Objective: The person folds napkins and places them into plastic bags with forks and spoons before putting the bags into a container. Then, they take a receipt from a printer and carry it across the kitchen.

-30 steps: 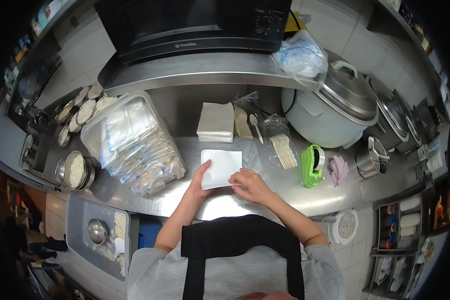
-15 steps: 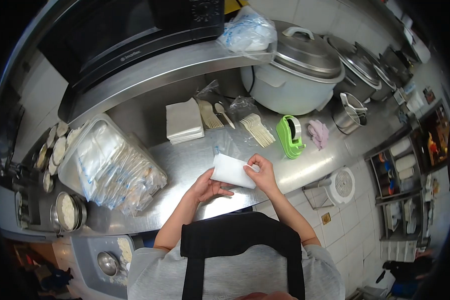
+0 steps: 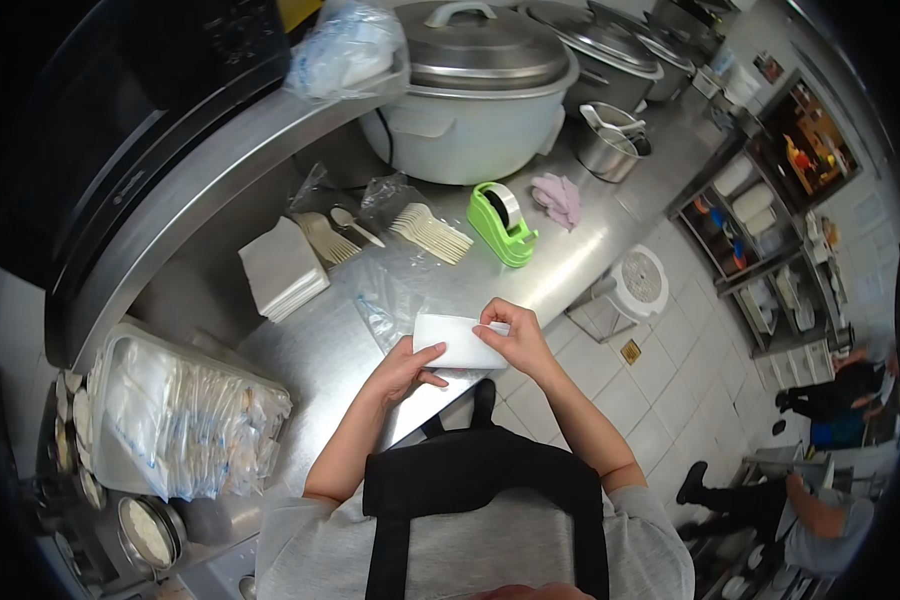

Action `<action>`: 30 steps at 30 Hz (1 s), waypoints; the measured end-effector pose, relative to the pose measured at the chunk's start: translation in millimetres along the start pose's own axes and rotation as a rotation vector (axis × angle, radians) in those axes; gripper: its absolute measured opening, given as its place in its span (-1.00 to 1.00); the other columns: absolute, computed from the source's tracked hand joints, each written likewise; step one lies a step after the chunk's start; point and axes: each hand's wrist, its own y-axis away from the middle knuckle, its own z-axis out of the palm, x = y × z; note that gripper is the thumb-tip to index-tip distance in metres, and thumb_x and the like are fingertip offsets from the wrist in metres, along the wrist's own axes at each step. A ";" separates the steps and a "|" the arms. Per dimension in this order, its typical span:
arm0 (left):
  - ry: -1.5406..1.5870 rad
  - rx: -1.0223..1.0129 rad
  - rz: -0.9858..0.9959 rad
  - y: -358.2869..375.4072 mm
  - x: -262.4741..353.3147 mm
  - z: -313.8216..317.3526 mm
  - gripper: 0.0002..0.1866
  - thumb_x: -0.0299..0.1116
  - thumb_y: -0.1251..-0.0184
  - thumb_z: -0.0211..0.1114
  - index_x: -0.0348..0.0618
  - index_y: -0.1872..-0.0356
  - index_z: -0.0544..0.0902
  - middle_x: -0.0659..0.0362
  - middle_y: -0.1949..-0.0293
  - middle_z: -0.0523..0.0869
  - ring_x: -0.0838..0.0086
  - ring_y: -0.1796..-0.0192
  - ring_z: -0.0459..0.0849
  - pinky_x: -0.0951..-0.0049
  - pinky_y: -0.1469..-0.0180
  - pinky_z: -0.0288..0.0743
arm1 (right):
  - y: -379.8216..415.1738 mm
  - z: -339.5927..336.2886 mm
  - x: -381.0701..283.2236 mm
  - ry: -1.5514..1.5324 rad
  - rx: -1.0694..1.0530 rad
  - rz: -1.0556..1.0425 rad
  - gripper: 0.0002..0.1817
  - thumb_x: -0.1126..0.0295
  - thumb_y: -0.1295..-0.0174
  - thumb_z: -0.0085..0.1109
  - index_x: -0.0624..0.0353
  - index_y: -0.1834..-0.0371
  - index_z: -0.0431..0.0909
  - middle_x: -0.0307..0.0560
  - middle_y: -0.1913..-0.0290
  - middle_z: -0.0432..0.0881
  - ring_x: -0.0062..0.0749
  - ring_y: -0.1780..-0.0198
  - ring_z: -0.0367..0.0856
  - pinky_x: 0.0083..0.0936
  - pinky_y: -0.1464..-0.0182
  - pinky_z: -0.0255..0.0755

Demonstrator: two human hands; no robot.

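A folded white napkin [image 3: 452, 342] is held over the front edge of the steel counter [image 3: 320, 375]. My left hand [image 3: 403, 367] grips its left end, thumb on top. At its upper right part, my right hand [image 3: 508, 335] pinches the napkin between thumb and fingers. Just behind lies a clear plastic bag [image 3: 382, 305]. Farther back are a stack of napkins [image 3: 282, 268], a spoon [image 3: 355, 226], and forks at left [image 3: 322, 238] and right [image 3: 432, 234].
A green tape dispenser [image 3: 502, 225], pink cloth [image 3: 556, 199] and large lidded pot [image 3: 470, 125] stand behind. At left is a bin of bagged packets [image 3: 120, 345]. A white stool [image 3: 638, 282] is on the floor; two people are at right.
The view has turned, so the counter items sit farther left and people show at lower right. My left thumb now lies over the napkin, which my right hand still pinches.
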 end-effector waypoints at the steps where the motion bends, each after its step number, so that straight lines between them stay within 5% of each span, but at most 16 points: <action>1: -0.003 -0.014 -0.013 -1.5 -0.3 5.1 -0.51 -0.21 -0.29 0.14 -0.44 -0.06 0.38 -0.06 0.12 0.59 0.29 0.20 0.66 0.48 0.35 0.67 | 3.8 -2.7 2.9 0.000 0.014 0.013 -0.84 0.48 0.00 0.25 0.25 0.51 0.42 -0.25 0.51 0.51 -0.60 0.42 0.44 -0.65 0.28 0.33; 9: -0.170 -0.027 0.079 -20.6 -15.0 46.7 -0.51 -0.11 -0.38 -0.01 -0.42 -0.03 0.40 -0.03 0.22 0.62 0.36 0.33 0.68 0.57 0.48 0.59 | 42.4 -37.4 8.3 -0.695 0.182 0.153 -0.68 0.55 -0.01 0.26 0.22 0.16 0.38 -0.23 0.37 0.53 -0.57 0.36 0.53 -0.66 0.24 0.41; 14: -0.241 0.029 0.113 -40.8 -33.5 103.5 -0.76 -0.47 -0.10 0.30 -0.46 0.26 0.56 0.05 0.45 0.66 0.46 0.49 0.66 0.59 0.47 0.55 | 79.6 -89.1 47.9 -0.576 0.120 0.192 -0.68 0.62 -0.03 0.20 0.27 0.13 0.38 -0.20 0.34 0.54 -0.61 0.40 0.53 -0.71 0.53 0.41; 18: -0.315 0.108 0.225 -71.5 -55.6 146.5 -0.81 -0.48 -0.11 0.28 -0.44 0.33 0.57 0.07 0.48 0.66 0.48 0.51 0.65 0.60 0.48 0.53 | 121.5 -158.9 78.5 -0.641 0.173 0.118 -0.74 0.66 -0.06 0.13 0.28 0.16 0.40 -0.23 0.42 0.50 -0.65 0.49 0.48 -0.71 0.55 0.39; 23: -0.395 0.750 0.326 -104.0 -67.1 98.9 -0.81 -0.37 -0.10 0.31 -0.27 0.33 0.58 0.17 0.47 0.65 0.50 0.46 0.64 0.58 0.51 0.48 | 203.1 -268.1 147.6 -0.545 0.454 0.163 -0.77 0.63 -0.10 0.09 0.28 0.16 0.41 -0.22 0.45 0.50 -0.66 0.54 0.45 -0.72 0.56 0.35; 25: -0.534 0.860 0.232 -109.3 -75.3 54.1 -0.62 -0.30 -0.03 0.33 -0.36 0.18 0.51 0.03 0.28 0.64 0.37 0.37 0.64 0.37 0.38 0.54 | 237.0 -301.5 175.1 -0.526 0.505 0.225 -0.80 0.61 -0.12 0.05 0.27 0.17 0.43 -0.22 0.47 0.50 -0.66 0.56 0.44 -0.73 0.57 0.33; 26: -1.012 0.999 0.195 -130.4 -106.3 -26.8 -0.36 -0.30 0.06 0.35 -0.44 -0.05 0.35 -0.10 0.20 0.59 0.12 0.24 0.61 0.19 0.17 0.50 | 251.5 -312.9 188.7 -0.516 0.506 0.236 -0.81 0.60 -0.13 0.03 0.27 0.17 0.43 -0.22 0.47 0.51 -0.66 0.56 0.44 -0.73 0.57 0.32; 27: -1.430 1.127 0.410 -120.4 -105.4 -0.6 -0.15 -0.29 0.14 0.35 -0.41 -0.22 0.18 -0.22 0.17 0.56 -0.08 0.14 0.54 0.12 0.00 0.40 | 264.8 -323.7 200.0 -0.504 0.502 0.245 -0.82 0.59 -0.14 0.01 0.26 0.17 0.44 -0.21 0.47 0.52 -0.66 0.56 0.43 -0.73 0.57 0.32; 28: -1.337 1.190 0.262 -112.6 -88.0 46.1 -0.07 -0.40 0.15 0.35 -0.25 -0.33 0.06 -0.21 0.02 0.50 -0.07 -0.01 0.48 0.16 -0.11 0.32 | 276.1 -333.5 206.4 -0.512 0.506 0.268 -0.82 0.58 -0.14 0.02 0.25 0.16 0.44 -0.21 0.47 0.53 -0.66 0.55 0.44 -0.72 0.55 0.32; 30: -1.453 1.190 0.342 -99.4 -57.6 112.4 -0.06 -0.56 0.15 0.30 -0.11 -0.36 0.03 -0.15 -0.21 0.31 0.01 -0.20 0.32 0.17 -0.19 0.22 | 289.7 -346.0 224.7 -0.544 0.513 0.291 -0.82 0.55 -0.14 0.05 0.26 0.16 0.44 -0.19 0.45 0.55 -0.65 0.54 0.45 -0.71 0.52 0.35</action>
